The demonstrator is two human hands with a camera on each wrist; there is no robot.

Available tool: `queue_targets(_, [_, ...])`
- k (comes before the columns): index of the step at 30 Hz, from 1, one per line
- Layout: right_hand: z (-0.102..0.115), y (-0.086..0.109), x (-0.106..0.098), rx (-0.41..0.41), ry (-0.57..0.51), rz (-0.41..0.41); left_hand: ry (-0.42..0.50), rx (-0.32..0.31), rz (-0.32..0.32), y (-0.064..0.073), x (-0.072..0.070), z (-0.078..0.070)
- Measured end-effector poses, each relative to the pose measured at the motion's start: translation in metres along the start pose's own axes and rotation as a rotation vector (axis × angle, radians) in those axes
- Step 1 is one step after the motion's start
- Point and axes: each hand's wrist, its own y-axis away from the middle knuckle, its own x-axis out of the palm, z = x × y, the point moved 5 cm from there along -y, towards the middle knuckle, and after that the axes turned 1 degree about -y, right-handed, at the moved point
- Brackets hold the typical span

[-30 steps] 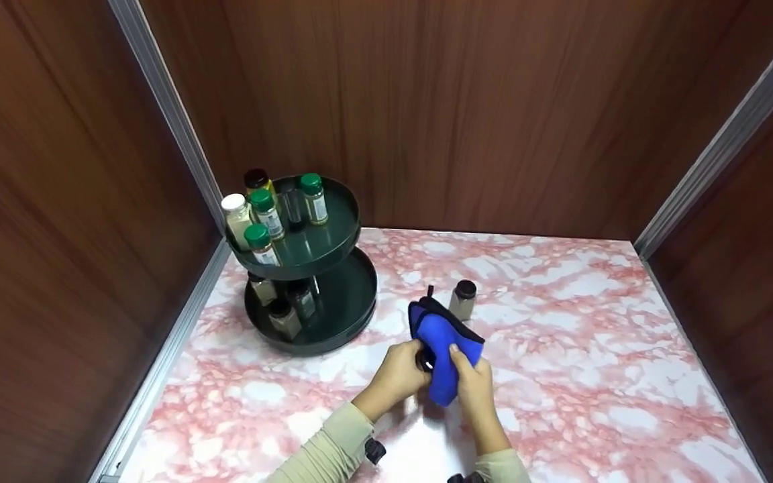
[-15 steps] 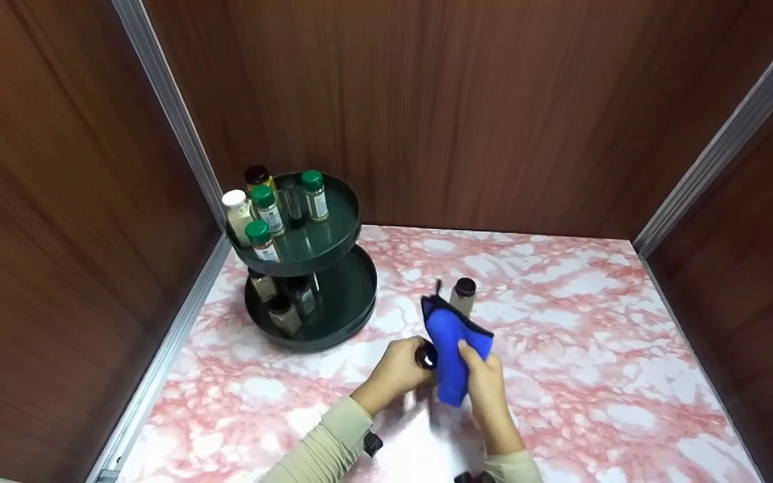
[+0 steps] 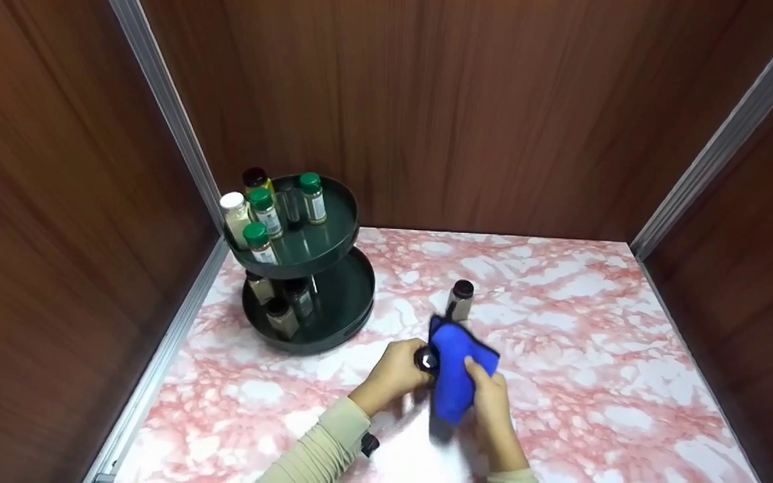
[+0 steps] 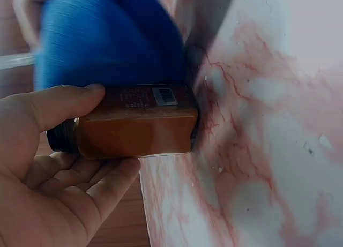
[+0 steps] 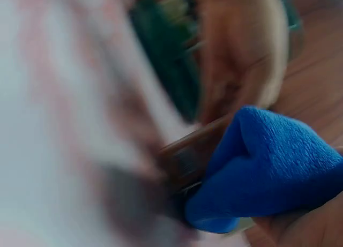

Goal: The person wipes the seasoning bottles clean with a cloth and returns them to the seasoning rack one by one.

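Observation:
My left hand (image 3: 394,369) grips a spice jar (image 4: 139,132) between thumb and fingers. Orange-brown contents fill the squarish jar, a barcode shows on one side, and its cap (image 3: 427,360) is black. Whether the jar's base touches the table cannot be told. In my right hand (image 3: 492,396) is a blue cloth (image 3: 455,376) with black edging, pinched under the thumb. The cloth lies against the jar's side and hides part of it in the head view. Behind the cloth stands another jar (image 3: 461,300) with a dark cap and greyish contents.
A dark green two-tier round rack (image 3: 333,235) stands at the left. Several green-capped jars, a white-capped jar (image 3: 235,218) and others occupy its upper tier; dark-capped jars (image 3: 282,318) sit below. Brown panels (image 3: 494,121) enclose the pink marbled table (image 3: 594,362).
The right hand and the blue cloth have shifted right and then toward the person along the jar. My left hand keeps its grip on the jar in nearly the same place.

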Motion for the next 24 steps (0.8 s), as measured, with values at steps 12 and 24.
queue_targets(12, [-0.018, -0.014, 0.012, 0.011, 0.052, -0.003, -0.056, -0.003, 0.008, -0.005, 0.001, -0.002])
queue_targets(24, [0.005, 0.000, 0.017, -0.106, -0.030, 0.047, -0.057, 0.010, 0.004, 0.000, 0.002, 0.003])
